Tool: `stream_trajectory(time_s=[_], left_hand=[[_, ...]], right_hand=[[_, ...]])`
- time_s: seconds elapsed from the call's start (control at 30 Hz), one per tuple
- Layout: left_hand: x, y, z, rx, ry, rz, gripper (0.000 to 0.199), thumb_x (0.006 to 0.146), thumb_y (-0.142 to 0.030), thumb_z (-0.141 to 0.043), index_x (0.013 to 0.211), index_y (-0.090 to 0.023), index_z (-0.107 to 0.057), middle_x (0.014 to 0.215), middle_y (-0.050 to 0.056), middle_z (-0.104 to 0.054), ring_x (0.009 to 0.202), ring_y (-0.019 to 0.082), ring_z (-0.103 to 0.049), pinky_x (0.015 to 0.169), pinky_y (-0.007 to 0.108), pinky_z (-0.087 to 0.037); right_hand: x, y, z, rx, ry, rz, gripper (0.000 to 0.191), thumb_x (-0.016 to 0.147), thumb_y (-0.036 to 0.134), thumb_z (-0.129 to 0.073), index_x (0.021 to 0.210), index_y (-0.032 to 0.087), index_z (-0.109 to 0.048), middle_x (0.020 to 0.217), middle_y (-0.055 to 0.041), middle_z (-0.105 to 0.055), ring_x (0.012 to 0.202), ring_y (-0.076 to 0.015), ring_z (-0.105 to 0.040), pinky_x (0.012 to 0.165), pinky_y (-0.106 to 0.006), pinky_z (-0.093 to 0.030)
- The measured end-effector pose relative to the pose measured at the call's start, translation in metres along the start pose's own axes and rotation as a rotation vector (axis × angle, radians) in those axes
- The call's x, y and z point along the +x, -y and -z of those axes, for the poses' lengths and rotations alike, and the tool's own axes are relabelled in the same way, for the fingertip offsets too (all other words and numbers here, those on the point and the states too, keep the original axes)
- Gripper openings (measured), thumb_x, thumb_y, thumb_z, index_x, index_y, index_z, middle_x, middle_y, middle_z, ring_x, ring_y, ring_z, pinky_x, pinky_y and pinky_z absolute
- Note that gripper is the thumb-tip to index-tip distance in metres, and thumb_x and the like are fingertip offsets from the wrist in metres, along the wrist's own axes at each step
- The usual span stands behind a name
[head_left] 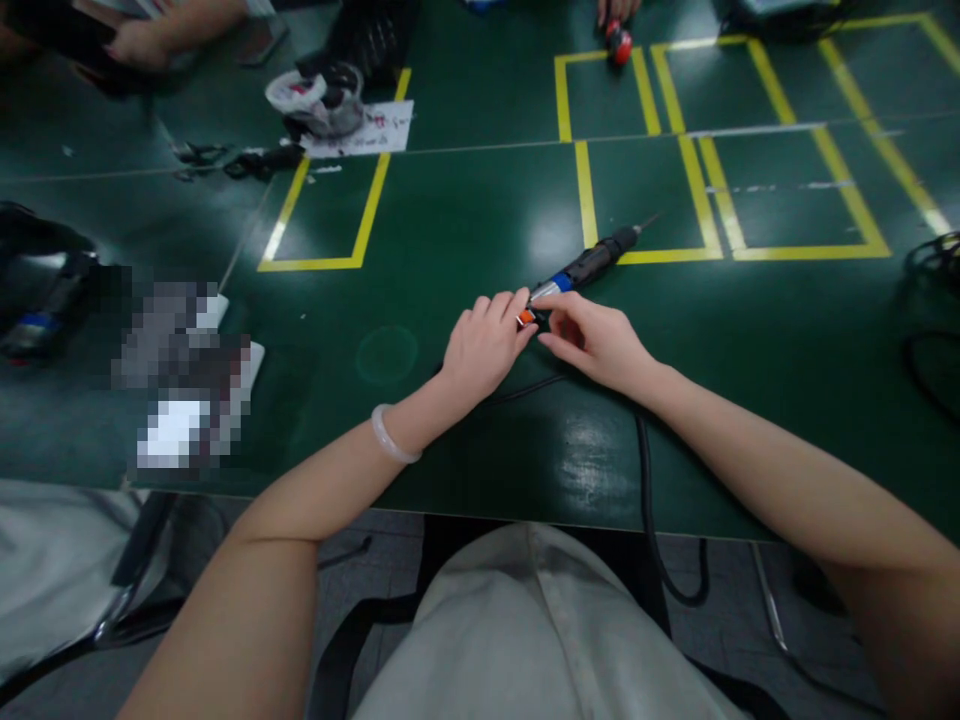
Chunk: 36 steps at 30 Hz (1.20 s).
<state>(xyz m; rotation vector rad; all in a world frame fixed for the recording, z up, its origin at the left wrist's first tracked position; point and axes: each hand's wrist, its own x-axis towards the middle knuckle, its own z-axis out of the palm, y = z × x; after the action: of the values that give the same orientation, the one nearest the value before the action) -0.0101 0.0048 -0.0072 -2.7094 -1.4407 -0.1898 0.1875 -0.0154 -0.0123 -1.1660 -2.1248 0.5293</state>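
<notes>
A slim electric screwdriver [592, 264] lies slanted on the green table, its thin bit pointing away to the right. It has a black grip and a blue band with a silver section behind it. My left hand [486, 342] is closed over its rear end, fingers bent together. A small orange piece [526, 318] shows between the left thumb and fingers; its kind is unclear. Close by on the right, my right hand [596, 340] curves with thumb and index finger apart. Its index fingertip touches the tool near the silver section. A dark bit shows between the hands, mostly hidden.
A black cable [643, 470] hangs over the near table edge. Yellow tape outlines [652, 257] mark the table. Tape rolls [319, 95] rest on a paper at the back left. Another person's hand [619, 10] is near a red-and-black object [619, 45] at the far side.
</notes>
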Motion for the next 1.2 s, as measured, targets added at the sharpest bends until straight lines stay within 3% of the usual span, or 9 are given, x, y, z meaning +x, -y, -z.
stream_trajectory(time_s=[0.2, 0.4, 0.53, 0.67, 0.8, 0.97, 1.07, 1.2], left_hand=[[-0.007, -0.015, 0.005, -0.026, 0.051, -0.084, 0.049, 0.109, -0.027, -0.058, 0.153, -0.009, -0.046, 0.137, 0.016, -0.058, 0.113, 0.032, -0.056, 0.089, 0.038, -0.047], [-0.007, -0.008, 0.007, -0.055, 0.049, -0.125, 0.074, 0.101, -0.05, -0.073, 0.153, -0.007, -0.043, 0.135, 0.019, -0.057, 0.114, 0.033, -0.055, 0.093, 0.038, -0.047], [-0.008, -0.004, 0.004, -0.075, 0.027, -0.147, 0.081, 0.094, -0.052, -0.081, 0.151, -0.008, -0.044, 0.134, 0.018, -0.058, 0.113, 0.032, -0.055, 0.094, 0.037, -0.048], [-0.007, -0.001, 0.001, -0.092, 0.023, -0.151, 0.086, 0.091, -0.054, -0.083, 0.151, -0.008, -0.043, 0.135, 0.018, -0.057, 0.114, 0.032, -0.055, 0.094, 0.037, -0.048], [-0.006, 0.001, 0.0, -0.117, 0.033, -0.151, 0.088, 0.091, -0.055, -0.083, 0.152, -0.008, -0.042, 0.136, 0.019, -0.056, 0.115, 0.033, -0.055, 0.097, 0.039, -0.047], [-0.005, 0.001, 0.0, -0.14, 0.041, -0.151, 0.088, 0.091, -0.055, -0.082, 0.153, -0.008, -0.042, 0.136, 0.019, -0.056, 0.115, 0.034, -0.055, 0.097, 0.041, -0.048], [-0.005, 0.001, -0.001, -0.143, 0.041, -0.152, 0.088, 0.09, -0.055, -0.083, 0.152, -0.008, -0.042, 0.135, 0.019, -0.056, 0.115, 0.034, -0.055, 0.097, 0.041, -0.048], [-0.005, 0.003, -0.005, -0.13, 0.017, -0.171, 0.087, 0.093, -0.06, -0.078, 0.153, -0.008, -0.042, 0.137, 0.019, -0.055, 0.113, 0.034, -0.055, 0.096, 0.04, -0.048]], right_hand=[[0.0, 0.003, -0.001, -0.062, 0.04, -0.015, 0.012, 0.092, 0.033, -0.059, 0.095, 0.02, -0.059, 0.077, -0.0018, -0.062, 0.066, -0.0155, -0.054, 0.061, -0.028, -0.038], [0.003, 0.001, 0.002, 0.601, 0.126, -0.398, 0.031, 0.089, 0.047, -0.067, 0.08, 0.023, -0.049, 0.051, 0.0074, -0.05, 0.039, -0.0094, -0.044, 0.041, -0.024, -0.03], [0.004, -0.001, 0.004, 0.755, 0.159, -0.505, 0.035, 0.088, 0.048, -0.07, 0.078, 0.022, -0.049, 0.048, 0.0074, -0.052, 0.035, -0.0083, -0.043, 0.035, -0.022, -0.026], [0.002, -0.004, 0.002, 0.622, 0.095, -0.386, 0.026, 0.09, 0.041, -0.067, 0.083, 0.022, -0.05, 0.052, 0.0076, -0.052, 0.039, -0.0088, -0.046, 0.04, -0.023, -0.032], [-0.003, -0.007, 0.001, 0.167, 0.027, -0.089, 0.016, 0.092, 0.033, -0.063, 0.088, 0.021, -0.053, 0.065, 0.0027, -0.058, 0.054, -0.0123, -0.053, 0.054, -0.026, -0.04], [-0.006, -0.006, 0.005, -0.33, 0.115, 0.248, 0.019, 0.103, 0.029, -0.047, 0.098, 0.017, -0.061, 0.093, -0.0094, -0.069, 0.081, -0.0197, -0.063, 0.063, -0.029, -0.041], [-0.006, -0.006, 0.008, -0.452, 0.151, 0.357, 0.029, 0.107, 0.028, -0.04, 0.099, 0.017, -0.066, 0.099, -0.0101, -0.069, 0.089, -0.0201, -0.063, 0.066, -0.029, -0.042], [-0.006, -0.008, 0.012, -0.446, 0.172, 0.452, 0.034, 0.107, 0.033, -0.04, 0.098, 0.017, -0.069, 0.093, -0.0088, -0.068, 0.088, -0.0198, -0.062, 0.069, -0.03, -0.043]])
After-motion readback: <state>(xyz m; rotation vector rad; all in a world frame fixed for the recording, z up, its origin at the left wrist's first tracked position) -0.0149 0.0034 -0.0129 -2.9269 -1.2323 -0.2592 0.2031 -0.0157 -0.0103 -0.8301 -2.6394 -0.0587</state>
